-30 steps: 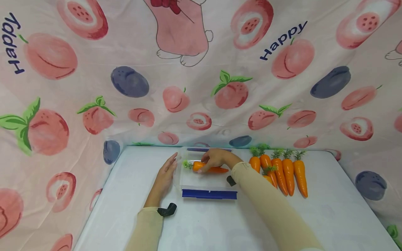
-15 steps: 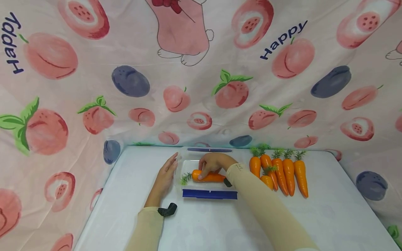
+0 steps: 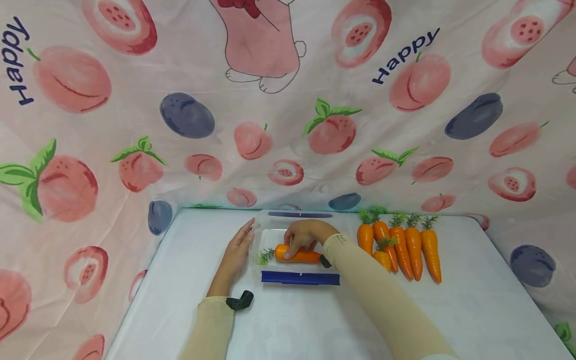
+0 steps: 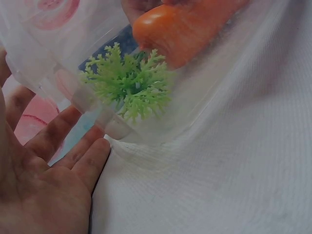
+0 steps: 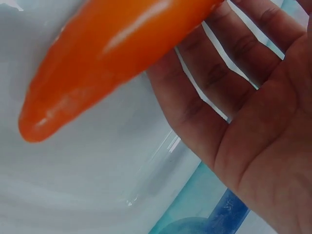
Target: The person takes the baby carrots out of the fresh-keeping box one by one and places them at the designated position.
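Note:
A clear plastic box [image 3: 255, 260] with blue clip flaps stands on the white table. Inside it lies an orange carrot [image 3: 301, 255], its green leafy top [image 4: 127, 83] pointing left toward the box wall. My right hand [image 3: 307, 236] reaches in from the right and grips the carrot near its thick end, thumb on the near side and fingers behind. In the right wrist view the carrot's tapered end [image 5: 73, 87] shows close over the box floor. My left hand [image 3: 238, 246] has its fingers extended, the fingertips against the left outer wall of the box.
Several more carrots [image 3: 411, 250] lie in a row right of the box, one shorter-looking carrot [image 3: 382, 259] in front of them. The near blue flap [image 3: 300, 278] hangs folded outward. A fruit-print cloth [image 3: 288, 125] rises behind the table [image 3: 288, 325].
My right hand has brought the carrot toward the near side of the box and lower, then stayed almost still over the last half second. The left hand has kept its place.

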`<state>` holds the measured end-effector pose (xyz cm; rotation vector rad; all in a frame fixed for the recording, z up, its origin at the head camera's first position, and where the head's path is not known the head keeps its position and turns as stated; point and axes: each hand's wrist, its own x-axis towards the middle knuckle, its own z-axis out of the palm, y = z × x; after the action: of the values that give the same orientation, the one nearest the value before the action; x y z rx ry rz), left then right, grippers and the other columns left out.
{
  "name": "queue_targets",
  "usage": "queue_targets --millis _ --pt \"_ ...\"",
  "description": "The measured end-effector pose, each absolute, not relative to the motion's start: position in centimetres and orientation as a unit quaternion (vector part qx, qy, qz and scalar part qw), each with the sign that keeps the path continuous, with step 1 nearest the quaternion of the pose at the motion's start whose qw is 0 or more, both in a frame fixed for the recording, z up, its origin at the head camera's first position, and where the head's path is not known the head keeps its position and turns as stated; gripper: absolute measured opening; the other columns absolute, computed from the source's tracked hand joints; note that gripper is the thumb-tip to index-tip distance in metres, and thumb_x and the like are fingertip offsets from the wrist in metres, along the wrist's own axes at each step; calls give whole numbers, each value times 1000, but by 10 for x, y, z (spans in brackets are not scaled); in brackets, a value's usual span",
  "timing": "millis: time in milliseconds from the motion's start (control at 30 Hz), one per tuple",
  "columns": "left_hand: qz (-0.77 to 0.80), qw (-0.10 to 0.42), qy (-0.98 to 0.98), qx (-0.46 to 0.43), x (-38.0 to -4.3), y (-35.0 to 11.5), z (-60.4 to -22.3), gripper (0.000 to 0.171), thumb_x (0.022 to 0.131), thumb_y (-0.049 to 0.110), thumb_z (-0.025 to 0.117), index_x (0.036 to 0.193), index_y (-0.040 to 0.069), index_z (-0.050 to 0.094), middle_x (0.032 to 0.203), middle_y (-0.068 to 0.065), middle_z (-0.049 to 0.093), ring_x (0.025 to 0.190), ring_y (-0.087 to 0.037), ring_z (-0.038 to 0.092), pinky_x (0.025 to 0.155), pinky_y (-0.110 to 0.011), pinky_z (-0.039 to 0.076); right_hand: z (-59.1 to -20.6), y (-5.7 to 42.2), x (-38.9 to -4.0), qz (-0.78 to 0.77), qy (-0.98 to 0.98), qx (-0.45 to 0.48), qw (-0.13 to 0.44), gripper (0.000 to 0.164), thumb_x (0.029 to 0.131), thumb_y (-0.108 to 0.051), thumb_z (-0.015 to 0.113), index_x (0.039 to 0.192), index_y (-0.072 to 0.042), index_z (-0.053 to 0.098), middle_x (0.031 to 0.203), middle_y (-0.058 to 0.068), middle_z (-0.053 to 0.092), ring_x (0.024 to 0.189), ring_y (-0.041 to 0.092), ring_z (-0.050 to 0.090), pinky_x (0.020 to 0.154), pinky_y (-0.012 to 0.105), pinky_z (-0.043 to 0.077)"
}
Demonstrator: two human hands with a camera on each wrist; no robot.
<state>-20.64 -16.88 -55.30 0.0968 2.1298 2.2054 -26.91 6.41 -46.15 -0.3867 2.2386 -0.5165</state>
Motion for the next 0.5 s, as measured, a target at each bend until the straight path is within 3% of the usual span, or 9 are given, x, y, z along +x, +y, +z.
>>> queue_targets --millis 500 --pt "709 42 704 24 -206 -168 -549 52 107 41 50 156 26 43 165 -10 35 155 -32 27 127 -55 21 -454 64 -267 -201 883 -176 387 34 82 -47 83 104 -24 71 106 2 65 99 22 62 88 40 61"
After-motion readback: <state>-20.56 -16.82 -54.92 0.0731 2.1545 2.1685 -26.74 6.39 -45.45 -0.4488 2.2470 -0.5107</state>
